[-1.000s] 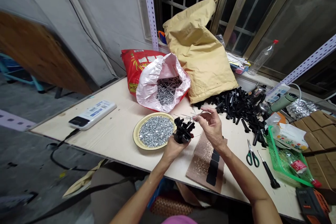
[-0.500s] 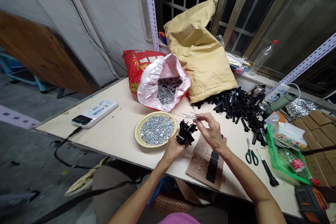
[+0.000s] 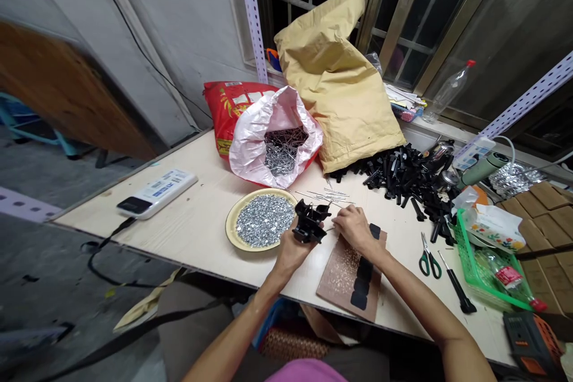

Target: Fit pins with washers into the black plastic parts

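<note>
The printing on the red bag and the white device is too small to read. Your left hand is closed around a bunch of black plastic parts, which jut beyond its fingers. Your right hand bends near loose nails; whether it grips one, I cannot tell.

We are viewing the table under bright, fairly even light, seemingly falling from above. Beyond its far edge we are facing a dark window; below its near edge we are losing detail in deep shadow. We are catching glints off the metal bits, while the black parts in the left hand are merging into one dark clump. Past the left corner the floor is looking blurred, and lens distortion is splaying the perforated posts outward.
</note>
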Available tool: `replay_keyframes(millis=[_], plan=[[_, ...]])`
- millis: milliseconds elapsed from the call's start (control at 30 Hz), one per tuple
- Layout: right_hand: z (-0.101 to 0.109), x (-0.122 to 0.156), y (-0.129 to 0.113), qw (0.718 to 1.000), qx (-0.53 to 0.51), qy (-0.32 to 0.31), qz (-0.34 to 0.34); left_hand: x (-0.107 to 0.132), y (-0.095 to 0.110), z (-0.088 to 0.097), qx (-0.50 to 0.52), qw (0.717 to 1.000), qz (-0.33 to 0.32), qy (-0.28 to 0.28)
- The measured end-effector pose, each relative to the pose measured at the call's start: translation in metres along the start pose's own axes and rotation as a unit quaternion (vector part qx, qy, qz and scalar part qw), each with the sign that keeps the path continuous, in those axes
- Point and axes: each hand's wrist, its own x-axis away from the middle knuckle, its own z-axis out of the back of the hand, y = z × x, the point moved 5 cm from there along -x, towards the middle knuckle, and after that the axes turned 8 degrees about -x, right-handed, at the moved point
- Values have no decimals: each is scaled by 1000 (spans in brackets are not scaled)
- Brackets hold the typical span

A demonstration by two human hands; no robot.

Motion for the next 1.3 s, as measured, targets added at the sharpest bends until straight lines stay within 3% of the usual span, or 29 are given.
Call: replay_keyframes(millis=[100, 200, 300, 400, 533, 600, 767, 867, 967, 1067, 1133, 1233, 1300], plan=[[-36, 1, -1, 988, 104, -115, 24, 2, 3, -1, -16, 1000, -15, -2], [-44, -2, -10, 986, 108, -101, 71, 2, 3, -5, -23, 999, -20, -17], [-24, -13, 0, 995, 78, -49, 31, 0, 0, -4, -39, 999, -11, -11], [14, -23, 17, 998, 59, 11, -26, -1, -3, 0, -78, 997, -2, -8], [71, -20, 10, 985, -57, 140, 80, -2, -2, 0, -130, 991, -9, -31], [87, -14, -4, 975, -58, 162, 141, -2, 1, -3, -143, 989, -22, -40], [94, -13, -34, 971, 97, 100, 192, -2, 5, -10, -170, 982, -34, -70], [97, -15, -48, 963, 135, 60, 225, -1, 2, -11, -177, 980, -35, -81], [100, -17, -57, 964, 110, 26, 242, -1, -2, -11, -183, 979, -43, -78], [99, -23, -48, 967, 9, -19, 253, -1, -5, -9, -179, 980, -47, -66], [94, -32, -28, 976, -58, -27, 207, -2, -6, -8, -162, 984, -45, -57], [69, -47, 21, 1000, -12, -28, -3, -1, -7, -7, -105, 992, -47, -50], [42, -50, 45, 990, 47, -58, -119, -2, -8, -8, -60, 996, -42, -43]])
